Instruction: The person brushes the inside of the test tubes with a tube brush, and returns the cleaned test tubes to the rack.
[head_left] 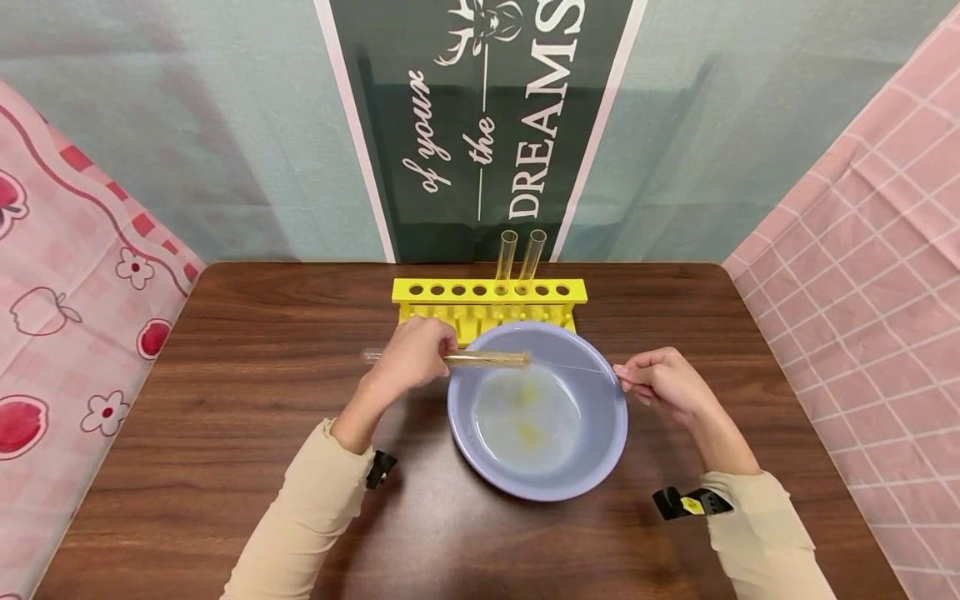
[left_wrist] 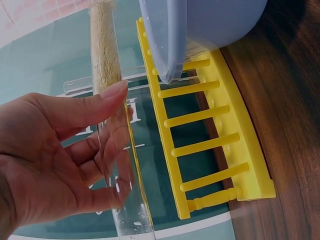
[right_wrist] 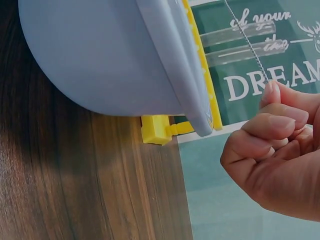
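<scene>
My left hand (head_left: 420,352) grips a clear test tube (left_wrist: 131,215), which lies nearly level with its mouth over the basin. Inside the tube sit the pale bristles of a test tube brush (head_left: 487,359), reaching as far as the mouth. From there the brush's thin twisted wire runs right to my right hand (head_left: 663,382), whose thumb and fingers pinch its end. Below both is a lavender basin (head_left: 611,433) holding water, with yellowish patches in it. In the right wrist view the wire (right_wrist: 246,37) rises from the pinched fingertips.
Behind the basin stands a yellow test tube rack (head_left: 442,289), partly hidden by it. Two clear test tubes (head_left: 507,258) stand upright in its holes. The brown wooden table (head_left: 262,400) meets a cloth backdrop (head_left: 247,167) with printed lettering at its far edge.
</scene>
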